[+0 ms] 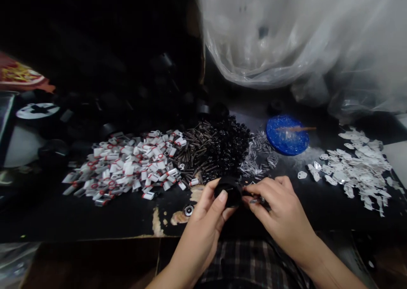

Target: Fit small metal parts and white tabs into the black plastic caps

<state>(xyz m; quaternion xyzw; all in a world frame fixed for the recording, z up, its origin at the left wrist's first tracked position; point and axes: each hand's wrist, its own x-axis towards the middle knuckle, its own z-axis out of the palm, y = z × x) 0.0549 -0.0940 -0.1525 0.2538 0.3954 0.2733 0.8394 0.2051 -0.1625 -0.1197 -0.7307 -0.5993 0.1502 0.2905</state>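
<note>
A round black plastic part [231,191] is gripped by my left hand [206,221], the thumb across its near face. My right hand [281,206] is closed in a pinch at the part's right side. Between its fingers shows a small dark, partly shiny piece [259,199], too hidden to name. Just beyond the hands are piles of dark springs [200,147], small black pieces [230,143] and thin silvery pieces [256,153]. A small ring-shaped part [188,210] lies left of my left hand, near the table's front edge.
White and grey sleeves with red bands [133,164] are heaped at left. A blue round lid [280,147] with a brown stick [295,129] across it lies right of centre. Flat whitish plates [359,164] spread at far right. Clear plastic bags [270,39] hang behind.
</note>
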